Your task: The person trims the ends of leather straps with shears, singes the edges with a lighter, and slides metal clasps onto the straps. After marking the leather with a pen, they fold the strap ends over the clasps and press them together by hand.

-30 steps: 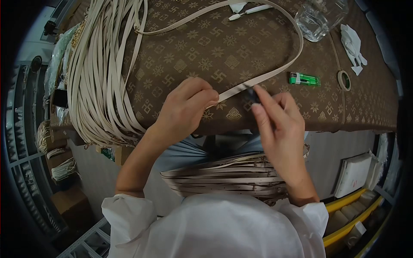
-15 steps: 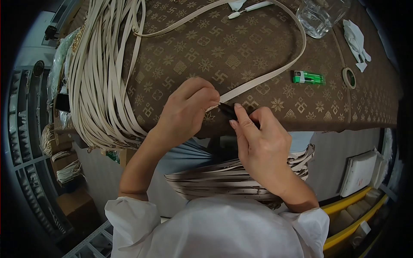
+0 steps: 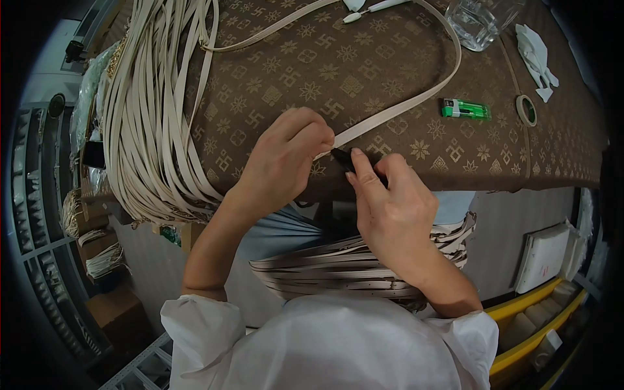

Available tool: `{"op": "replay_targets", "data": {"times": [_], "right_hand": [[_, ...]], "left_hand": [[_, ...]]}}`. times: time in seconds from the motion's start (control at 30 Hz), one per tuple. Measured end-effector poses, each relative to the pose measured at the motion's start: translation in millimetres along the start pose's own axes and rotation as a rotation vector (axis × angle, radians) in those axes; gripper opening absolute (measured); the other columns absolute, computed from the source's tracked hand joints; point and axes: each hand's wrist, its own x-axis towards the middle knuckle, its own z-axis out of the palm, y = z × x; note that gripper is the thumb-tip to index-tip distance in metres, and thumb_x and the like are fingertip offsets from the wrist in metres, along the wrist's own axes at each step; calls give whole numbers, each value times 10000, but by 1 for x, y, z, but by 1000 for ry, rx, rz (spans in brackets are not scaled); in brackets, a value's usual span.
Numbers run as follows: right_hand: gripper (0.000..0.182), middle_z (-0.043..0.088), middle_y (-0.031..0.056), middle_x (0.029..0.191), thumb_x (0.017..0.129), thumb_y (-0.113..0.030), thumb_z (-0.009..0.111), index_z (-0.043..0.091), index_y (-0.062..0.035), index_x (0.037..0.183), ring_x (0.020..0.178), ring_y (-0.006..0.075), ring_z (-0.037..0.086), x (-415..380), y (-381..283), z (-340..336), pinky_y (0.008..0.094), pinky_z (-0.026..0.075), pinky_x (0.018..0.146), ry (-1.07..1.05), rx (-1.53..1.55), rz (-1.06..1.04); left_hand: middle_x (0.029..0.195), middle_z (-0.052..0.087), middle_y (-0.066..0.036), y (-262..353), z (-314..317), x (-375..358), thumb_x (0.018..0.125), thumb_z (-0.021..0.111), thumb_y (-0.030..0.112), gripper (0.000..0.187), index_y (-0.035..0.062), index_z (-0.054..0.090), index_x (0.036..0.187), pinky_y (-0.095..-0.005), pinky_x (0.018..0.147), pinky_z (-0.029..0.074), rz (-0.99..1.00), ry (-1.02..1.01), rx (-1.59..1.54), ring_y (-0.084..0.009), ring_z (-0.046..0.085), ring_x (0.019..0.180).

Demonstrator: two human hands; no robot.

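At the top right of the frame a clear glass jar (image 3: 482, 23) stands on the patterned bench (image 3: 305, 78); what it holds cannot be told. Near the frame's centre, the left hand (image 3: 286, 159) is curled shut, pinching the end of a pale strap (image 3: 396, 110) that loops across the bench. The right hand (image 3: 393, 208), fingers closed, holds a small dark tool (image 3: 342, 156) against that strap end. A strap bundle (image 3: 149, 110) lies at upper left, a green lighter (image 3: 465, 110) at right.

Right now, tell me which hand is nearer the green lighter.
Right. The right hand sits at the table edge, below and left of the green lighter; the left hand, pinching the strap, is farther left.
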Motion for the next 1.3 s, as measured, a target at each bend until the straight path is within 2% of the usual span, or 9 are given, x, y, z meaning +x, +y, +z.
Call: {"op": "replay_targets", "data": {"times": [0.23,0.47,0.6,0.7,0.77,1.0,1.13,1.17,1.3], "right_hand": [[264,445,73,672,711,-47,644,612,-23,972,535,162,458,6,13,-22,258,373,455,45,85,59],[236,523,65,754,780,-118,604,613,-78,1013,607,208,494,19,119,-95,298,407,543,325,-471,426],[207,549,75,812,765,-101,604,626,-74,969,730,231,510,29,162,-102,322,418,646,336,-750,75],[208,557,85,862,712,-56,623,625,-52,919,823,256,499,47,129,-92,347,413,720,350,-536,-44],[195,548,92,856,657,-28,640,620,-21,851,817,269,499,55,113,-80,351,416,716,68,-182,-210],[282,496,128,823,667,7,613,518,2,933,791,308,467,40,98,-66,358,398,696,-45,-101,35],[167,486,115,792,765,-27,550,509,18,921,737,255,494,12,58,-64,323,406,660,12,-8,-12],[135,488,95,777,823,-71,488,503,21,922,702,208,499,1,46,-64,293,408,628,-107,385,200],[263,514,28,741,934,-197,305,470,0,988,612,71,475,-38,12,-47,185,395,537,-445,1268,741]], "left_hand": [[767,470,-106,-2,0,-2,709,534,-40,90,7,481,764,-344,620,388,17,41,-25,-284,461,697],[767,477,-92,0,-1,-2,734,577,59,105,20,487,772,-340,620,394,182,27,145,-268,466,692],[772,485,-83,6,-1,-2,707,624,129,177,31,508,796,-336,625,399,210,48,180,-264,473,698],[772,482,-79,10,-5,-2,682,641,143,206,41,525,817,-333,636,404,35,-58,123,-265,479,711],[764,481,-76,10,-6,-2,673,636,119,197,44,524,817,-343,649,406,12,-89,133,-263,482,715],[764,481,-89,16,-14,-22,710,593,14,159,15,500,839,-276,550,413,12,-33,178,-201,495,621],[734,488,-53,47,-9,-43,824,484,9,39,4,489,862,-214,532,376,-460,108,-314,-104,457,604],[728,487,-30,56,-7,-47,850,465,26,42,-1,483,876,-189,549,364,-736,156,-640,-73,441,606],[774,500,-10,70,8,-61,892,410,72,129,-18,475,957,-157,545,334,-718,140,-810,-29,396,620]]}}
